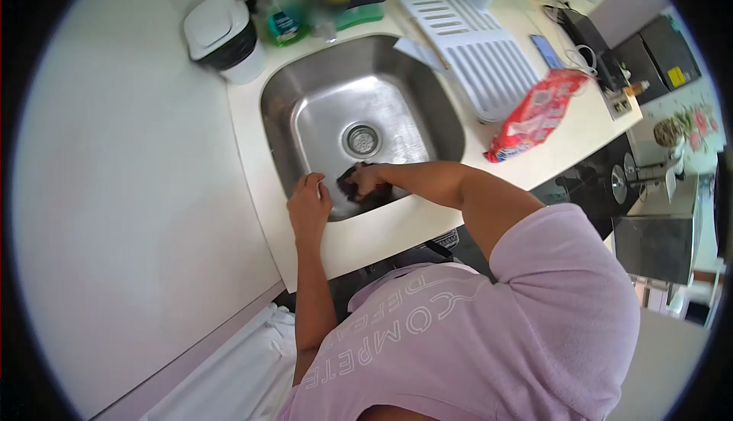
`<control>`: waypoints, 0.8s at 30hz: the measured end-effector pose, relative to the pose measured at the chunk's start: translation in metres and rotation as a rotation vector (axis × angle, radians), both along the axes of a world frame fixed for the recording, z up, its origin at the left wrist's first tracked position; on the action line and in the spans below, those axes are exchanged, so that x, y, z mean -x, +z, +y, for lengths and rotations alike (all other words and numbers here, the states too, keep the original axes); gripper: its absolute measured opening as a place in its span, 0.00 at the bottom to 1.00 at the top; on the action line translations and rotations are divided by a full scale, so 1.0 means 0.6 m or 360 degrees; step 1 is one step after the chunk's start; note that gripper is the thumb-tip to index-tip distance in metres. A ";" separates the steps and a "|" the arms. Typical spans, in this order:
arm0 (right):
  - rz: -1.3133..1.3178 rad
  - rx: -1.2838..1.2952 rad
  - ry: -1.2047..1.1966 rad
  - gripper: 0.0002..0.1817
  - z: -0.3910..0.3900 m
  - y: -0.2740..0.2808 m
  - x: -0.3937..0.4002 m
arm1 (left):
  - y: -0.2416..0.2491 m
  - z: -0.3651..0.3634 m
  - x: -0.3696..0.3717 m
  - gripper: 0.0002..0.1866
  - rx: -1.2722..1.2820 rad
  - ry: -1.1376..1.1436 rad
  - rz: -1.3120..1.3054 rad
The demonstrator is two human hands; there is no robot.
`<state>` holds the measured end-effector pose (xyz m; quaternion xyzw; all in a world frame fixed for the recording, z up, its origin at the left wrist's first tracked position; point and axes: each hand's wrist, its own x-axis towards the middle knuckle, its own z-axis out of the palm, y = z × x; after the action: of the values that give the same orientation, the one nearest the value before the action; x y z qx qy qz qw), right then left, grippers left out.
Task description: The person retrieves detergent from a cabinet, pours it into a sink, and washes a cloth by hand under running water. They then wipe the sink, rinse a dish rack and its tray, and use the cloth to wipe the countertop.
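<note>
One white bin (220, 35) is placed left of the sink (332, 119), and at the sink's near-left rim the left hand (309, 203) is held, its fingers loosely bent and slightly parted. Inside the sink, at its near side, a dark, cloth-like item (347, 184) is gripped in the right hand (370, 180), fingers bunched, while right of the sink a white rack (479, 54) and red packet (538, 113) are seen.
</note>
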<state>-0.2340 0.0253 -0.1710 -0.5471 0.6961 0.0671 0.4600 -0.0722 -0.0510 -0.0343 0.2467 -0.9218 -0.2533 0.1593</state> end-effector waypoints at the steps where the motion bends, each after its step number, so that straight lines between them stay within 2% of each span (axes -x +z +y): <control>1: -0.0508 -0.0161 -0.0584 0.36 0.011 0.055 0.006 | -0.004 0.000 0.000 0.08 0.0087 -0.0018 -0.0014; 2: -0.0565 -0.0102 -0.0763 0.30 0.021 0.097 0.009 | -0.009 -0.001 -0.001 0.09 0.0126 -0.0045 -0.0042; 3: -0.0549 -0.0080 -0.0807 0.30 0.038 0.102 0.016 | -0.007 -0.002 -0.003 0.09 0.0136 -0.0089 -0.0020; 5: -0.0064 0.1626 -0.0514 0.20 0.084 0.110 0.030 | -0.002 -0.002 -0.002 0.10 -0.0009 -0.0161 -0.0071; 6: -0.0310 0.1757 -0.0784 0.17 0.120 0.158 0.028 | 0.000 -0.004 0.002 0.12 -0.0267 -0.0171 -0.0057; 7: -0.0567 0.1882 -0.1047 0.14 0.165 0.234 0.021 | 0.001 0.006 0.012 0.12 -0.0264 -0.0199 -0.0046; 9: -0.0521 0.1904 -0.1316 0.13 0.271 0.326 0.022 | 0.007 0.025 0.039 0.12 0.0280 -0.0013 0.0218; 10: -0.0438 0.2062 -0.1470 0.12 0.322 0.349 0.028 | 0.037 0.054 0.060 0.10 0.0192 -0.0074 0.0463; 11: -0.0359 0.2218 -0.1623 0.11 0.374 0.365 0.037 | 0.060 0.082 0.085 0.10 0.0204 -0.0080 0.0479; 12: -0.0334 0.2331 -0.1921 0.09 0.429 0.376 0.054 | 0.078 0.111 0.109 0.09 -0.0084 -0.0234 0.0675; 13: -0.0287 0.2704 -0.2077 0.08 0.458 0.410 0.063 | 0.095 0.143 0.134 0.08 -0.0375 -0.0385 0.0864; 15: 0.0310 0.2879 -0.2230 0.11 0.546 0.400 0.143 | 0.125 0.210 0.185 0.10 -0.0433 -0.0664 0.0977; 17: 0.0360 0.2924 -0.2410 0.18 0.575 0.403 0.198 | 0.159 0.284 0.233 0.10 -0.0432 -0.0946 0.1112; 18: 0.0493 0.2791 -0.2316 0.24 0.589 0.384 0.235 | 0.158 0.316 0.253 0.10 -0.0420 -0.0930 0.1116; 19: 0.0419 0.2717 -0.2281 0.28 0.595 0.359 0.267 | 0.156 0.346 0.275 0.11 -0.0436 -0.0926 0.1110; 21: -0.0070 0.2535 -0.2281 0.31 0.595 0.371 0.271 | 0.164 0.381 0.305 0.11 -0.0434 -0.0898 0.1124; 22: -0.0134 0.2513 -0.2328 0.26 0.601 0.385 0.268 | 0.167 0.396 0.309 0.11 -0.0471 -0.0844 0.1001; 23: -0.0156 0.2513 -0.2302 0.26 0.617 0.386 0.278 | 0.172 0.411 0.312 0.10 -0.0506 -0.0788 0.0881; 24: -0.0196 0.2437 -0.2370 0.21 0.636 0.382 0.287 | 0.186 0.430 0.312 0.10 -0.0521 -0.0783 0.0967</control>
<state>-0.4063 0.4072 0.0584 -0.1301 0.6873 -0.7131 -0.0462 -0.2595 0.2067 0.0773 -0.0445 -0.8119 -0.4881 0.3173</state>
